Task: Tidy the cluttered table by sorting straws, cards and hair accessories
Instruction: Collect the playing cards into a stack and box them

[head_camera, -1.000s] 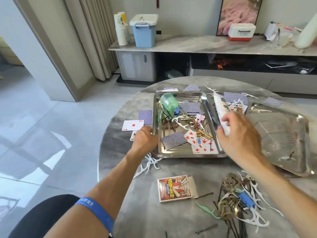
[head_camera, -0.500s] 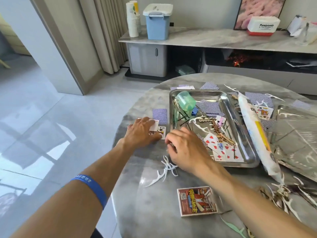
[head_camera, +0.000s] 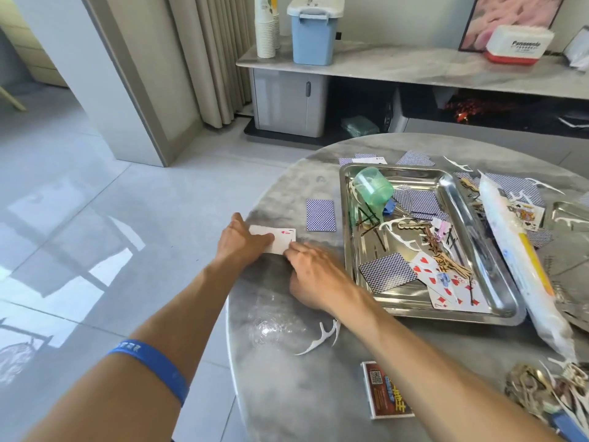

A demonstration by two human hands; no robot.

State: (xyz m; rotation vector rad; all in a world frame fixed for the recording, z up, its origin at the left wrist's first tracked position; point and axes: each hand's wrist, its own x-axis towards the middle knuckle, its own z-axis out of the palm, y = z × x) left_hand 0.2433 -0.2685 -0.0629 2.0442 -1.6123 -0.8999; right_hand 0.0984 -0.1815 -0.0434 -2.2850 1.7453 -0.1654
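Observation:
My left hand [head_camera: 242, 242] lies flat on a face-up red playing card [head_camera: 282, 239] near the round table's left edge. The fingertips of my right hand [head_camera: 315, 272] touch that card's near corner; the hand is motion-blurred. A face-down blue card [head_camera: 321, 215] lies just beyond. The steel tray [head_camera: 414, 306] to the right holds more cards [head_camera: 387, 271], hairpins, clips and a tipped green cup [head_camera: 373, 189]. A plastic-wrapped pack of straws [head_camera: 522, 263] lies along the tray's right rim.
A white antler-shaped clip [head_camera: 322, 336] lies near my right forearm, and a card box [head_camera: 387, 390] sits at the table's front. Tangled hair accessories [head_camera: 548, 387] are piled at lower right. A second tray [head_camera: 570, 218] stands far right. The table edge runs just left of my hands.
My right hand let go of the straw pack, which now lies by the tray, and moved left to the card under my left hand. The view has turned left.

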